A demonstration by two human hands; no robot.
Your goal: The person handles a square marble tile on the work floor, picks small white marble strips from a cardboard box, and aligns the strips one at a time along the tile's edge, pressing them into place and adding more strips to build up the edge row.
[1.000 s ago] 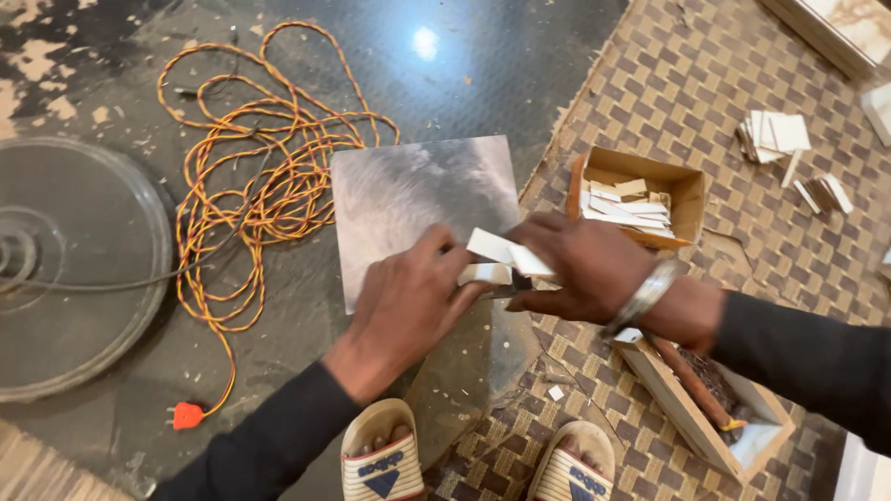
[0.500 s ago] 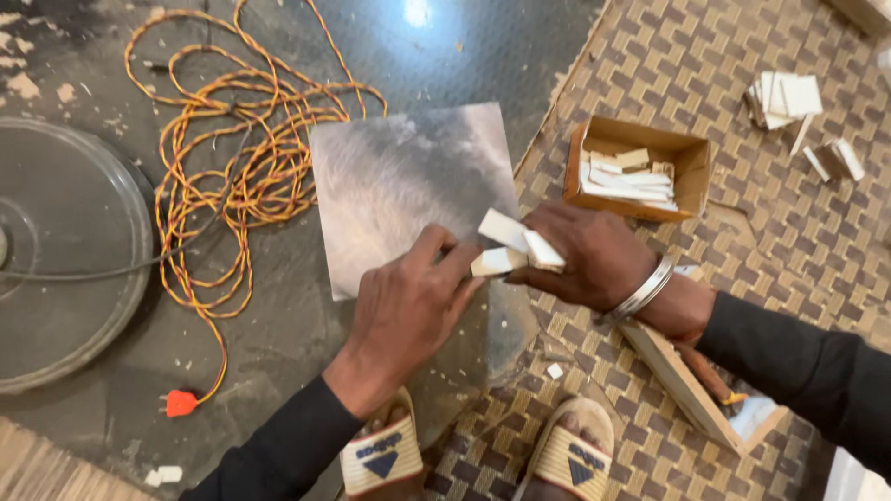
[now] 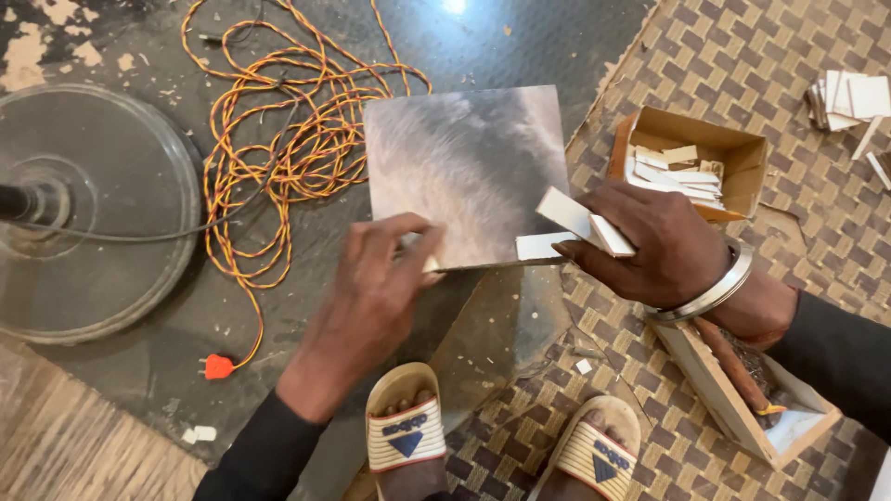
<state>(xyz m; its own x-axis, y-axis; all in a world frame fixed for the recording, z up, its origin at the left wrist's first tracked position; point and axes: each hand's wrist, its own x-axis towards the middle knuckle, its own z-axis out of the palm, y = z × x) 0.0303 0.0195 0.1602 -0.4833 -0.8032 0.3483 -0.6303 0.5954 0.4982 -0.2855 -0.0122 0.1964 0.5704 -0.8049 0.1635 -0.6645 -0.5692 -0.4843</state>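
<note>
Metal sheet: a square, brushed grey sheet (image 3: 464, 172) is laid flat on the dark floor (image 3: 575, 37), its near edge turned toward the person so that both hands can meet along it.
Left hand: the left hand (image 3: 376, 288) is pressed on the sheet's near-left corner, fingers bent over the edge; a small pale piece seems to be pinned under the fingertips, though what exactly is gripped cannot be told.
Right hand: the right hand (image 3: 654, 246) is closed around a few white strips (image 3: 580, 223), which are held fanned out at the sheet's near-right corner, one end resting at the edge; a metal bangle (image 3: 705, 292) is worn on the wrist.
Cardboard box: an open box (image 3: 691, 172) of similar white pieces is kept just beside the right hand, on the woven mat (image 3: 724, 65), within easy reach.
Wooden tray: a narrow tray (image 3: 742, 394) is seen under the right forearm.
Loose pieces: more white pieces (image 3: 849, 97) are stacked at the mat's far right corner.
Cable: an orange twisted cable (image 3: 297, 139) is coiled left of the sheet, its plug (image 3: 218, 366) lying apart.
Fan base: a round base (image 3: 88, 213) is at the far left.
Sandals: striped sandals (image 3: 404, 441) are planted below the sheet.
</note>
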